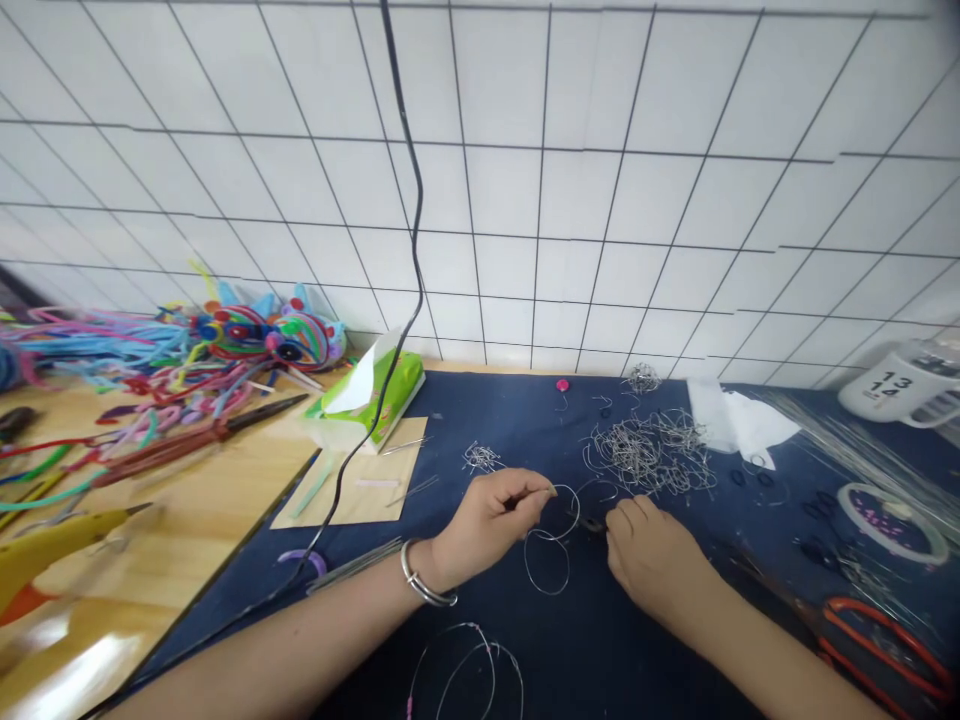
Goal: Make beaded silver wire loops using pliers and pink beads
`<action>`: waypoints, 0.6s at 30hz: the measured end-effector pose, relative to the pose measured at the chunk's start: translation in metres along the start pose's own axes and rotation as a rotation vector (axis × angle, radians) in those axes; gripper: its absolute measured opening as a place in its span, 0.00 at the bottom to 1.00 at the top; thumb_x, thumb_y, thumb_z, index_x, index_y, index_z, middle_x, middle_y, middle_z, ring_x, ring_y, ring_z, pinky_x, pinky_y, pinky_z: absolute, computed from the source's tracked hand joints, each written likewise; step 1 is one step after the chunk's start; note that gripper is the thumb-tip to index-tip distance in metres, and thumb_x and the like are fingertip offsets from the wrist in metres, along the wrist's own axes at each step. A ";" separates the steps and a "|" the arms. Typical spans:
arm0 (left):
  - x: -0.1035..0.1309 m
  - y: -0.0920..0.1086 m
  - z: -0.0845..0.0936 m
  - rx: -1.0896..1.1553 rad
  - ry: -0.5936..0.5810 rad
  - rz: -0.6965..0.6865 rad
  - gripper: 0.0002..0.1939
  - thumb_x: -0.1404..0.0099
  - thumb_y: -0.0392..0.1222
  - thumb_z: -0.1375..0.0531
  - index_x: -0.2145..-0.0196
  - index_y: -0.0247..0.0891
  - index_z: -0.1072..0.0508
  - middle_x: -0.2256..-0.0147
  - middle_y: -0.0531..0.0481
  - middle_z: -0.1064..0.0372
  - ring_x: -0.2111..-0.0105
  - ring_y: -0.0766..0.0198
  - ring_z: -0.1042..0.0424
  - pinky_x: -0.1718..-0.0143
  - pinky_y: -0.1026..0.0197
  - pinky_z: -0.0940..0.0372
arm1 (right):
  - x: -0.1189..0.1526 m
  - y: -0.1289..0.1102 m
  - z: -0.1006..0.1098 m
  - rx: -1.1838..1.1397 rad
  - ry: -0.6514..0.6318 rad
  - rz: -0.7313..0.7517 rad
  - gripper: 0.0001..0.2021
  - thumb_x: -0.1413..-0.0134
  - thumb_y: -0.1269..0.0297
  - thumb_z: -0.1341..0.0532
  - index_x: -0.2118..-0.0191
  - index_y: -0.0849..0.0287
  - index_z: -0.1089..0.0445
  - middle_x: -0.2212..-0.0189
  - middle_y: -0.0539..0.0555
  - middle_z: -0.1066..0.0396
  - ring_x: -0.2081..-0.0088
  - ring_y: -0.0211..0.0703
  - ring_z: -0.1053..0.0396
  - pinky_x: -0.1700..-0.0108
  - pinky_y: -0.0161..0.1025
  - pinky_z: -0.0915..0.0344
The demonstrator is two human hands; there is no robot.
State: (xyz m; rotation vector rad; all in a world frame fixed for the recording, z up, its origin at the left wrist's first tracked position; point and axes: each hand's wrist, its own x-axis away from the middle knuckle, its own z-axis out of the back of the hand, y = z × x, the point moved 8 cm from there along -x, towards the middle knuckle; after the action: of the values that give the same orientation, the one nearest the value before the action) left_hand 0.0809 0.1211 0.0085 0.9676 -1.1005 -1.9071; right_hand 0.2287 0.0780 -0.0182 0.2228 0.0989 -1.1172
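Between its thumb and forefinger, my left hand (501,515) pinches a thin silver wire (547,580) bent into two loops. My right hand (654,552) is closed around small dark pliers (591,523), whose jaws point left toward the loops. Whether the jaws touch the wire, I cannot tell. Just behind the hands lies a tangled heap of curled wire pieces (649,450). A small bunch of short wire bits (482,457) sits beyond my left hand. Nearer to me, larger wire rings with pink beads (487,655) rest on the dark blue cloth (585,640).
Orange-handled scissors (885,640), a round dish of small beads (892,522) and long straight wires (862,450) lie at the right, below a white mug (900,385). Leftward are a green tissue pack (367,400), a yellow glue gun (60,550) and a hanging black cable (416,230).
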 end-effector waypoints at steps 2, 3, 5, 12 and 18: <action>0.000 0.005 0.001 -0.055 0.017 -0.046 0.08 0.38 0.37 0.47 0.67 0.33 0.29 0.77 0.53 0.36 0.80 0.72 0.39 0.77 0.68 0.40 | -0.001 0.011 0.001 -0.111 0.006 -0.053 0.08 0.43 0.65 0.49 0.71 0.60 0.38 0.73 0.55 0.37 0.68 0.45 0.40 0.68 0.40 0.44; 0.001 0.008 0.002 -0.085 0.024 -0.071 0.08 0.38 0.37 0.47 0.67 0.33 0.29 0.76 0.52 0.35 0.78 0.72 0.38 0.75 0.68 0.40 | -0.002 0.017 0.001 -0.185 -0.007 -0.088 0.10 0.43 0.62 0.49 0.71 0.59 0.38 0.73 0.54 0.37 0.69 0.44 0.39 0.69 0.39 0.44; 0.001 0.012 0.002 -0.130 0.034 -0.119 0.07 0.38 0.36 0.47 0.67 0.34 0.28 0.75 0.51 0.33 0.76 0.70 0.36 0.72 0.66 0.39 | -0.004 0.028 0.002 -0.341 -0.057 -0.152 0.13 0.44 0.55 0.48 0.71 0.59 0.39 0.73 0.52 0.37 0.70 0.42 0.39 0.70 0.37 0.44; 0.004 0.016 0.001 -0.211 0.051 -0.231 0.07 0.38 0.34 0.46 0.66 0.35 0.29 0.72 0.50 0.31 0.72 0.69 0.34 0.68 0.65 0.39 | -0.006 0.034 0.008 -0.708 -0.156 -0.221 0.14 0.45 0.55 0.47 0.75 0.59 0.39 0.74 0.50 0.38 0.72 0.38 0.38 0.70 0.35 0.42; 0.006 0.017 0.001 -0.270 0.069 -0.294 0.07 0.39 0.33 0.46 0.64 0.35 0.29 0.73 0.51 0.32 0.72 0.69 0.34 0.69 0.66 0.40 | -0.001 0.024 0.003 -0.903 -0.105 -0.364 0.14 0.42 0.54 0.52 0.68 0.58 0.37 0.75 0.49 0.35 0.72 0.38 0.36 0.70 0.35 0.41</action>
State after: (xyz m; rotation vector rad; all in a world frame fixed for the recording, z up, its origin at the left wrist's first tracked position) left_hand 0.0813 0.1096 0.0229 1.0754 -0.6654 -2.1703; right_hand 0.2501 0.0888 -0.0121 -0.6831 0.5496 -1.3347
